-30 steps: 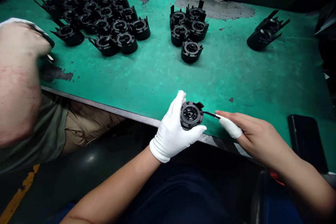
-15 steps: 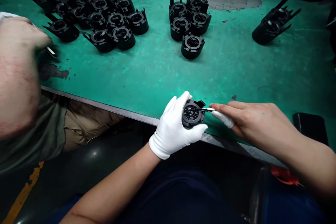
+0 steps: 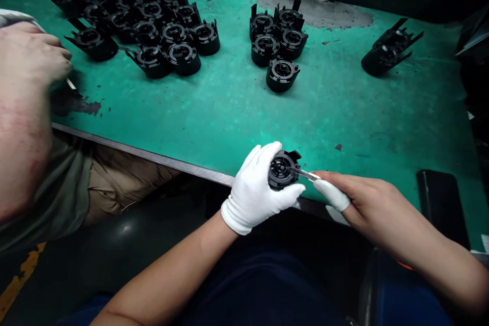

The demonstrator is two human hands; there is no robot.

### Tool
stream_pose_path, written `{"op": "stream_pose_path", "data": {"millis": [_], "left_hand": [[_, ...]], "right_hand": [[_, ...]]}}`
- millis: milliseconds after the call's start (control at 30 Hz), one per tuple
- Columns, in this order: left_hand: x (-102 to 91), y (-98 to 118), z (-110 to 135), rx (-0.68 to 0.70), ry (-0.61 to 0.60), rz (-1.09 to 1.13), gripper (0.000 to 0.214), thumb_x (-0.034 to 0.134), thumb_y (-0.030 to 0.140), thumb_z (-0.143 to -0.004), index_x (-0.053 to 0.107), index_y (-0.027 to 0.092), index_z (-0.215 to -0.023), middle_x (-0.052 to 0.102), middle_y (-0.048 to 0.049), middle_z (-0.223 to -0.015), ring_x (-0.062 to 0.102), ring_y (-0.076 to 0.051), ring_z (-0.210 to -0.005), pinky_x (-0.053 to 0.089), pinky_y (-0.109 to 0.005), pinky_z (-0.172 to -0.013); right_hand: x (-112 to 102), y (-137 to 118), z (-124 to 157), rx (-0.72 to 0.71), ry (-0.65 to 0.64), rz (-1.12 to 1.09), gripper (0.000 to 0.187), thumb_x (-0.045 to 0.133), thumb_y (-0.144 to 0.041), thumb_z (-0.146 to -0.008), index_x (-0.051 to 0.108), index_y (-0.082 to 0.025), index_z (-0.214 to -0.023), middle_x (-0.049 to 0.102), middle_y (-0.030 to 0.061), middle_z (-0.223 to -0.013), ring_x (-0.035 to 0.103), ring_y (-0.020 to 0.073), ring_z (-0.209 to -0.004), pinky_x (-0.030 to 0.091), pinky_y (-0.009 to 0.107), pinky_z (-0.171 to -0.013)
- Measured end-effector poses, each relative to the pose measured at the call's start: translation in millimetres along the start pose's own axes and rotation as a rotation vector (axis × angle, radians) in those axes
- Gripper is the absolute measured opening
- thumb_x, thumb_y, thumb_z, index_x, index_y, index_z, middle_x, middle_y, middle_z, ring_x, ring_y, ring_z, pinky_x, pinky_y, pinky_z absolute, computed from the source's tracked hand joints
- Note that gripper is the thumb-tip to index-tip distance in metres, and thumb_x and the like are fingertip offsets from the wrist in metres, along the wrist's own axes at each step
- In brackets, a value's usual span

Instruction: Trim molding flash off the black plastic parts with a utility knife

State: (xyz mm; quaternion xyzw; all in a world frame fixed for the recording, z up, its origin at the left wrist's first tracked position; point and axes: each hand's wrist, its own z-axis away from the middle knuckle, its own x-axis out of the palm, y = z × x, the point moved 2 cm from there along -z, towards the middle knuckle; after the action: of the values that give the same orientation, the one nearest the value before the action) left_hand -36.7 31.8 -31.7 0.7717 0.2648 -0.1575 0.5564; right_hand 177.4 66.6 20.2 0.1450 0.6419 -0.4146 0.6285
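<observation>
My left hand [image 3: 254, 188], in a white glove, is closed around a round black plastic housing [image 3: 282, 169] at the table's front edge. The housing's ringed face points up toward me, and one tab sticks out on its far side. Between the thumb and fingers of my right hand [image 3: 355, 196] is a slim, pointed metal tool [image 3: 304, 173]. The thumb wears a white cover; the other fingers look bare. The tool's tip reaches over the housing's face near its centre; whether it touches is too small to tell.
Several similar black housings [image 3: 282, 75] stand mid-table, with a large group [image 3: 182, 58] at the back left and more [image 3: 385, 53] at the right. A dark phone [image 3: 443, 206] lies by my right forearm. At left, a co-worker's hand [image 3: 34, 56] holds a thin pale item.
The tool in my right hand has tilted, its handle end now lower and nearer to me. My left hand keeps its hold on the housing. The whole view has shifted slightly.
</observation>
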Motion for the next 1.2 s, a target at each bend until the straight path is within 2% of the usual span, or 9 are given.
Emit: {"op": "stream_pose_path", "data": {"millis": [133,267,400,533,667,767,933,1067,1200], "left_hand": [[-1.3,0,1,-0.01,-0.005,0.021,0.077,0.08,0.05,-0.078,0.048,0.017,-0.14,0.06,-0.0158,-0.14,0.057,-0.031,-0.134,0.046,-0.05,-0.118],[-1.6,-2,0,-0.02,-0.019,0.052,0.078,0.081,0.053,-0.077,0.048,0.018,-0.139,0.06,-0.0155,-0.139,0.059,-0.031,-0.131,0.048,-0.048,-0.115],[1.6,6,12,-0.074,0.063,0.079,0.073,0.079,0.058,-0.078,0.05,0.019,-0.131,0.049,-0.0212,-0.151,0.052,-0.034,-0.14,0.046,-0.053,-0.116],[4.2,32,48,-0.152,-0.005,0.004,0.082,0.07,0.043,-0.089,0.027,0.015,-0.153,0.024,-0.0264,-0.165,0.029,-0.038,-0.153,0.039,-0.06,-0.12],[-3.1,45,64,-0.169,-0.107,-0.022,0.094,0.071,0.038,-0.087,0.014,0.019,-0.159,0.016,-0.0228,-0.168,0.023,-0.038,-0.155,0.036,-0.061,-0.121],[-8.6,32,41,-0.167,-0.056,0.006,0.102,0.076,0.047,-0.083,0.014,0.019,-0.159,0.02,-0.0224,-0.167,0.026,-0.036,-0.155,0.034,-0.058,-0.123],[-2.3,2,-8,-0.078,-0.146,0.013,0.103,0.083,0.056,-0.073,0.031,0.018,-0.153,0.043,-0.0207,-0.157,0.04,-0.036,-0.148,0.033,-0.058,-0.123],[0.2,-4,-13,-0.074,-0.135,0.037,0.09,0.085,0.056,-0.071,0.044,0.02,-0.143,0.056,-0.016,-0.146,0.052,-0.034,-0.139,0.038,-0.056,-0.121],[-0.2,-2,-11,-0.108,-0.14,0.071,0.086,0.082,0.06,-0.073,0.045,0.02,-0.14,0.058,-0.0138,-0.141,0.058,-0.031,-0.132,0.044,-0.05,-0.116]], "right_hand": [[11,-5,5,0.077,-0.024,0.015,0.047,0.047,-0.014,-0.091,0.064,-0.025,-0.133,0.075,0.0056,-0.124,0.077,0.0275,-0.096,0.063,0.039,-0.076],[15,-8,6,0.093,-0.08,-0.169,0.042,0.047,-0.016,-0.095,0.066,-0.028,-0.131,0.075,0.0034,-0.123,0.075,0.026,-0.103,0.062,0.037,-0.084],[23,-19,-5,0.2,0.111,-0.478,0.037,0.047,-0.03,-0.102,0.064,-0.029,-0.136,0.074,0.0058,-0.126,0.072,0.0261,-0.111,0.06,0.036,-0.089],[34,-30,-29,0.287,0.328,-0.684,0.043,0.044,-0.037,-0.105,0.057,-0.025,-0.144,0.073,0.0079,-0.127,0.068,0.027,-0.117,0.057,0.042,-0.096],[18,-14,-36,0.202,0.293,-0.546,0.039,0.049,-0.035,-0.102,0.064,-0.027,-0.138,0.073,0.0047,-0.129,0.068,0.0263,-0.118,0.056,0.04,-0.099],[1,4,-21,0.13,0.204,-0.273,0.04,0.051,-0.029,-0.099,0.066,-0.029,-0.136,0.07,0.0024,-0.133,0.069,0.0262,-0.117,0.057,0.038,-0.097],[-1,15,-4,0.081,0.075,0.038,0.047,0.05,-0.023,-0.096,0.062,-0.03,-0.141,0.073,0.0035,-0.128,0.074,0.0284,-0.106,0.062,0.04,-0.082],[5,10,-1,0.083,0.019,0.079,0.052,0.049,-0.02,-0.093,0.06,-0.03,-0.143,0.073,0.0032,-0.128,0.075,0.0299,-0.102,0.063,0.042,-0.076],[8,2,7,0.072,-0.012,-0.008,0.056,0.045,-0.012,-0.089,0.061,-0.024,-0.141,0.073,0.0049,-0.128,0.076,0.0268,-0.1,0.063,0.039,-0.08]]}}
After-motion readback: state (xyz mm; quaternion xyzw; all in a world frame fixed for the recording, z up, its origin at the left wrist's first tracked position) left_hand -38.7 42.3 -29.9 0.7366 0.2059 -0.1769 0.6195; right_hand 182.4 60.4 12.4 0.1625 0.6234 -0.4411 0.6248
